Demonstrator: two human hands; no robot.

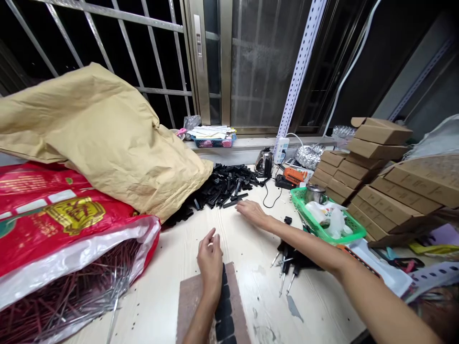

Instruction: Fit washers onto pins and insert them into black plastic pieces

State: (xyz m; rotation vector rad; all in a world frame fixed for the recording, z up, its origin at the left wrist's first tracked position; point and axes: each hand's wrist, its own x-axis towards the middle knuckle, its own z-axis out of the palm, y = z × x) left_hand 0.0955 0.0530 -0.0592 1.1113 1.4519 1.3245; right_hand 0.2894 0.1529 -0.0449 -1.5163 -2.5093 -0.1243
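My right hand [254, 213] reaches to the front of a heap of black plastic pieces [229, 181]. Its bent fingers close at the end of one slim black piece [231, 203] lying on the table. My left hand [211, 263] hovers over the near middle of the table, its fingers loosely curled, thumb apart, nothing visible in them. Below it is a brown board [190, 298], partly hidden by my left forearm. Along the board runs a row of flat black pieces with rounded corners [224, 308].
Left, a red bag [79, 205] spills thin rods [89, 282] beside a tan sack [107, 129]. Right, black-handled tools with metal shafts [287, 274] lie under my right forearm, near a green basket [328, 234], an orange-and-black power tool [293, 176] and stacked cardboard boxes [387, 205]. A kettle [264, 161] stands behind.
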